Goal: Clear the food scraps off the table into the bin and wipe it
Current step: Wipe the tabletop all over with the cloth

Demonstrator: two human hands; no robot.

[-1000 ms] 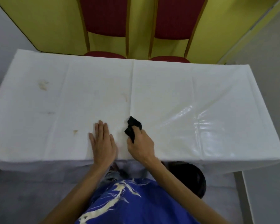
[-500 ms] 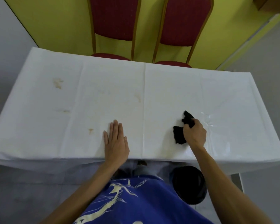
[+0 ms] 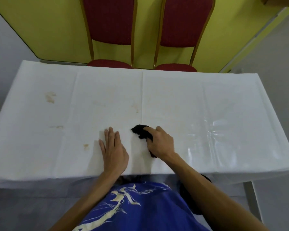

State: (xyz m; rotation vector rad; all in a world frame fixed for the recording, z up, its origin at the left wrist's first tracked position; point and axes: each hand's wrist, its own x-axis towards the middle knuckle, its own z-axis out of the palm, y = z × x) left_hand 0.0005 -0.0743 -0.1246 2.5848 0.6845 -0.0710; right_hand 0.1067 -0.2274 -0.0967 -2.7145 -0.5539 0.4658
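A white plastic sheet covers the table. My right hand grips a crumpled black cloth and holds it against the sheet near the front middle. Flat on the sheet just to its left lies my left hand, fingers straight and together. Brown stains mark the left half: one at the far left, a faint streak, a small spot near my left hand and a smear by the centre fold. The right part of the sheet shines wet.
Two red chairs with gold frames stand against the table's far edge, before a yellow wall. A black bin sits on the floor under the front edge, mostly hidden behind my right arm.
My right hand has swept the black cloth leftward from the right half back to the middle, close to my left hand. The left hand has stayed flat in place.
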